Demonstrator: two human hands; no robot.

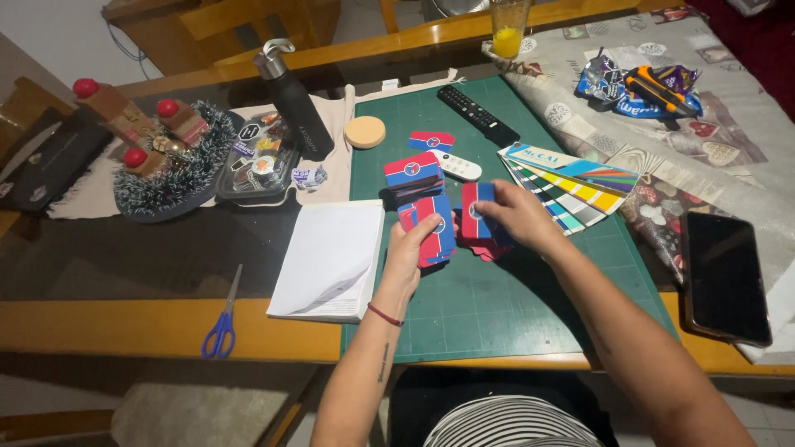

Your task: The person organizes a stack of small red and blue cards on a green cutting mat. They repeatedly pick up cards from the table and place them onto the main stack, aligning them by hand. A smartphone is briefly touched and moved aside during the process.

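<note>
Left hand point(407, 248) pinches a fanned batch of red-and-blue cards point(434, 228) over the green cutting mat point(497, 306). Right hand point(517, 217) is closed around a second batch point(478, 217) just beside it. A stacked card pile point(411, 172) sits on the mat behind them, a white notepad point(330, 258) at the mat's left edge, and a colour swatch fan point(571, 186) at its right.

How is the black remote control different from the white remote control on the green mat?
The black remote control is long and lies near the mat's far edge; the white remote control is short, with rounded ends, and lies closer to the hands. The black one has many small buttons; the white one shows only a few. Both lie flat on the green mat, slanted the same way, untouched by either hand.
</note>
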